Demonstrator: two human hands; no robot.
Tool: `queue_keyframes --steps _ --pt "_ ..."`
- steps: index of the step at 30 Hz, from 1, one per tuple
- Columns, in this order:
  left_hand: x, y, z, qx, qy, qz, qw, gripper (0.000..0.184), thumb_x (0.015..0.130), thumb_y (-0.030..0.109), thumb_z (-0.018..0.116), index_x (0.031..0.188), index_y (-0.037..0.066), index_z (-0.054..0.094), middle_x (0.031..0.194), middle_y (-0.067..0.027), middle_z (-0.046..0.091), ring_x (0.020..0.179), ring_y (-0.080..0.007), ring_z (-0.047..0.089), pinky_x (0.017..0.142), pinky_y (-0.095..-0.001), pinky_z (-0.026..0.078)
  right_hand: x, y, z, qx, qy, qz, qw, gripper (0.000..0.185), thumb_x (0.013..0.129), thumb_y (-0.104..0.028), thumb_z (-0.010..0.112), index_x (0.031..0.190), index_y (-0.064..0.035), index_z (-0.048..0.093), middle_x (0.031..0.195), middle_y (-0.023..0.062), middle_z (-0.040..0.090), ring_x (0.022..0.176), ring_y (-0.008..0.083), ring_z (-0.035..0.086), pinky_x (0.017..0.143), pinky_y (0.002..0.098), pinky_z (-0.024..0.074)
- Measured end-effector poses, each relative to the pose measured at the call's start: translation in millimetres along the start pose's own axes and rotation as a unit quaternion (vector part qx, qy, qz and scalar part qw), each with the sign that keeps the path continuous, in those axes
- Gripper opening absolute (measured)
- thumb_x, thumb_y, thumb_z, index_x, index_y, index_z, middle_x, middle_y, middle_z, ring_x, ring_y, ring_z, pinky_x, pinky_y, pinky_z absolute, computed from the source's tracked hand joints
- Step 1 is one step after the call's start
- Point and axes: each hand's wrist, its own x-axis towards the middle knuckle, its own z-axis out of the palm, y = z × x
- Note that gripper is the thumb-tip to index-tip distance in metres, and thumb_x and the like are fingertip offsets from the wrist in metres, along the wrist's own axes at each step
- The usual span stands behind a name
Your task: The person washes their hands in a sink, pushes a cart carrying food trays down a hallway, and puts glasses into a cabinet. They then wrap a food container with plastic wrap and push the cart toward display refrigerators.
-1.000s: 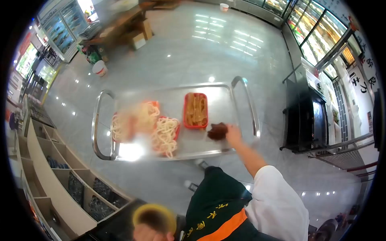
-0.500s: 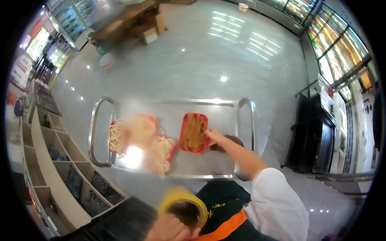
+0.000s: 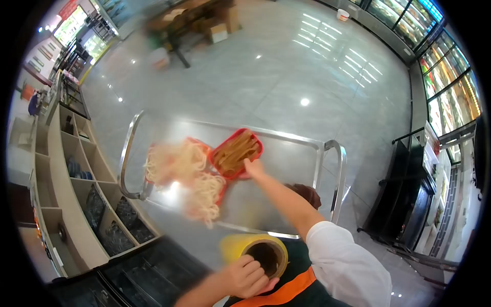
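My right hand (image 3: 252,169) grips the near right edge of a red tray (image 3: 260,145) filled with brown, flat strips (image 3: 235,153). The tray is tilted at an angle on the metal cart top. Directly left of it are several red trays heaped with pale, noodle-like strands (image 3: 204,192), partly blurred. Close to my body, my left hand (image 3: 249,276) is closed on the rim of a yellow roll (image 3: 240,245) with a hollow brown core, its open end facing me. Whether it is tape or film, I cannot tell.
The steel cart (image 3: 284,134) has raised handles at both ends. A dark brown item (image 3: 305,194) lies at its right, partly behind my forearm. Compartment shelving (image 3: 76,189) stands left, a black cabinet (image 3: 394,189) right. A wooden table (image 3: 189,15) is farther back.
My right hand has moved the tray of brown strips left and away from me, turning it beside the pale-strand trays. The view has shifted; my left hand still holds the yellow roll.
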Motion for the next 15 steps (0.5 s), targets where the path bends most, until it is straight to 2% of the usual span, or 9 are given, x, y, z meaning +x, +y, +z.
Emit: queue_keyframes --steps 2,7,9,11,12,15 --pt "-9.2 -8.1 15.8 -0.020 -0.027 0.019 0.999 0.034 0.068 0.015 0.063 0.047 0.009 0.036 0.046 -0.0011 0.031 0.045 -0.0140 0.035 0.044 -0.0248 0.029 -18.3 -22.5 8.6 0.150 -0.021 0.086 0.985 0.035 0.076 -0.017 0.049 0.094 0.0128 0.046 0.096 0.0237 0.053 0.073 0.0321 0.060 0.045 0.0328 0.0535" --pt "-20.4 -20.3 25.9 -0.081 -0.070 0.062 0.992 0.032 0.067 0.016 0.063 0.047 0.008 0.040 0.047 -0.0012 0.034 0.047 -0.0148 0.036 0.046 -0.0251 0.030 -9.0 -28.4 20.3 0.151 -0.002 0.071 0.986 0.036 0.077 -0.013 0.047 0.101 0.0126 0.040 0.102 0.0217 0.049 0.071 0.0314 0.060 0.045 0.0330 0.0543" --pt "-27.2 -28.4 25.3 -0.098 -0.079 0.089 0.988 0.035 0.066 0.017 0.065 0.048 0.011 0.036 0.047 0.0004 0.033 0.045 -0.0128 0.037 0.045 -0.0232 0.030 -25.3 -36.6 10.5 0.141 0.014 0.059 0.988 0.037 0.077 -0.013 0.047 0.104 0.0118 0.037 0.104 0.0212 0.048 0.071 0.0307 0.060 0.045 0.0332 0.0546" --pt "-31.5 -32.2 22.4 -0.120 -0.081 0.105 0.984 0.035 0.066 0.018 0.065 0.048 0.011 0.037 0.046 0.0004 0.033 0.045 -0.0128 0.037 0.045 -0.0233 0.030 -59.5 -38.3 -4.1 0.141 0.026 0.007 0.990 0.032 0.080 -0.012 0.043 0.109 0.0018 0.041 0.104 0.0193 0.050 0.076 0.0320 0.058 0.049 0.0359 0.0548" --pt "-33.7 -33.8 20.5 -0.130 -0.081 0.115 0.981 0.034 0.066 0.018 0.065 0.048 0.011 0.037 0.046 0.0005 0.033 0.045 -0.0128 0.037 0.045 -0.0235 0.030 -78.7 -31.7 -14.9 0.174 -0.001 -0.015 0.985 0.035 0.080 -0.012 0.043 0.114 -0.0034 0.040 0.105 0.0180 0.049 0.085 0.0310 0.056 0.054 0.0343 0.0539" --pt "-42.0 -36.1 14.1 -0.174 -0.113 0.144 0.968 0.031 0.067 0.017 0.063 0.047 0.008 0.041 0.047 -0.0006 0.034 0.046 -0.0146 0.037 0.046 -0.0256 0.030 -130.1 19.7 -51.2 -0.086 0.063 -0.046 0.993 0.042 0.080 -0.013 0.043 0.120 -0.0054 0.034 0.108 0.0114 0.048 0.099 0.0245 0.049 0.066 0.0298 0.0493"
